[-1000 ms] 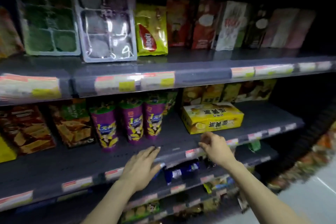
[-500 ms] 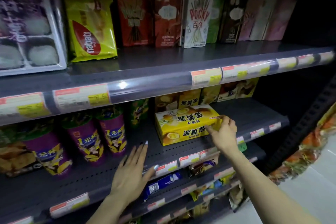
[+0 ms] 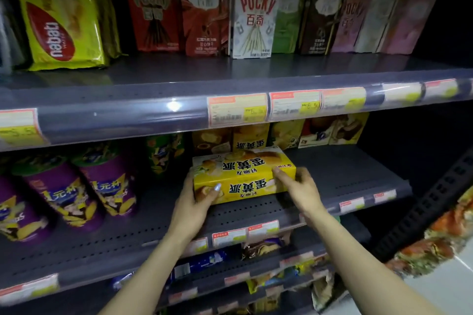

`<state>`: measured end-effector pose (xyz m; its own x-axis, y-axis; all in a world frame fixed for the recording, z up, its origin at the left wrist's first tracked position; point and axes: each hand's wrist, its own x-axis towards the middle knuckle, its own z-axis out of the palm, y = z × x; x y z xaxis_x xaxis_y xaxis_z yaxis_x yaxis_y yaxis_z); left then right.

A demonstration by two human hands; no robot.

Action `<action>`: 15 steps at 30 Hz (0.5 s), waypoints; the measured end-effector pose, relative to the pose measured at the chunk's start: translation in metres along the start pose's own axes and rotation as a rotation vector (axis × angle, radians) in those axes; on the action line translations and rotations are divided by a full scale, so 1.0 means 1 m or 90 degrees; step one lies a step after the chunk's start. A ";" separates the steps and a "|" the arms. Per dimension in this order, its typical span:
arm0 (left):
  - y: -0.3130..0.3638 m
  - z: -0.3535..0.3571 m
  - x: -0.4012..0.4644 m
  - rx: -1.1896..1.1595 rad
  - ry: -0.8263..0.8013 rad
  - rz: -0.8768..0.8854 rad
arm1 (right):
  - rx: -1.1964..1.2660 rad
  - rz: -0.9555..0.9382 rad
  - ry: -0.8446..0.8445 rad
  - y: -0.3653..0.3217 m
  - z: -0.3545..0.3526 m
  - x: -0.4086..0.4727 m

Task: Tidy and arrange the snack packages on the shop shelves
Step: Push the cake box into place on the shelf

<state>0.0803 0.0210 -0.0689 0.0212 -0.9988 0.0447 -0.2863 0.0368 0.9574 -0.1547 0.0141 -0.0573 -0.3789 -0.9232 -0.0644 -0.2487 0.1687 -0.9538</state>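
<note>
Both hands clasp the yellow cake box [image 3: 243, 174] on the middle shelf [image 3: 332, 174], left hand [image 3: 197, 202] and right hand [image 3: 299, 186] curled round its ends. It sits skewed, forward of its row, so I'd say straightening has barely begun.

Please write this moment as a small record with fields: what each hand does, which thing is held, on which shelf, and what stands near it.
held thing: yellow box, lying flat
left hand: grips the box's left end, thumb on its front
right hand: grips the box's right end
shelf: middle shelf, near the front
behind box: more yellow boxes, standing upright
left of box: purple cups
shelf above: Pocky boxes and a yellow wafer bag
</note>
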 end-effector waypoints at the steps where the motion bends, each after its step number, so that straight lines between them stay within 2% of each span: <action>1: 0.000 0.005 0.000 -0.024 0.009 0.000 | 0.031 -0.012 0.005 0.001 -0.007 0.004; 9: 0.014 0.046 0.003 -0.178 0.046 -0.058 | 0.213 0.029 0.034 -0.006 -0.041 0.033; 15: 0.019 0.047 0.005 -0.259 0.017 -0.127 | 0.302 0.023 0.009 -0.013 -0.050 0.046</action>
<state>0.0301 0.0151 -0.0635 0.0633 -0.9867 -0.1499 0.1257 -0.1412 0.9820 -0.2131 -0.0138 -0.0331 -0.3934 -0.9140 -0.0992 0.1976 0.0213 -0.9801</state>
